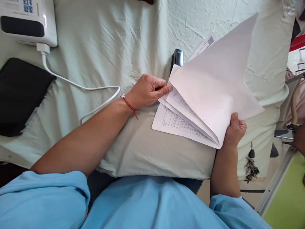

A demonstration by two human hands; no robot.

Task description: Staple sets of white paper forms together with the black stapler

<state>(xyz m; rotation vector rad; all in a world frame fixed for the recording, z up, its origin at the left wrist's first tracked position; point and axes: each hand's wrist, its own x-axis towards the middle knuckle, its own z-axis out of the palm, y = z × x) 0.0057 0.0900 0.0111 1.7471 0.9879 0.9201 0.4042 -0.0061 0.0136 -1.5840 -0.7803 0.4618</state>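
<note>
A stack of printed paper sheets (209, 92) lies on a pale green pillow (133, 140) on the bed. My left hand (147, 90) pinches the left corner of the sheets, thumb and fingers closed on the paper edges. My right hand (234, 128) grips the lower right corner of the stack and lifts the top blank-backed sheets, so they fan open. Printed text shows on the lower pages. A red string bracelet circles my left wrist.
A black stapler (176, 58) lies just behind the papers. A white power bank (28, 22) with a white cable (83, 87) sits at the top left, a black case (20, 92) below it. A bunch of keys (250, 165) hangs at the right.
</note>
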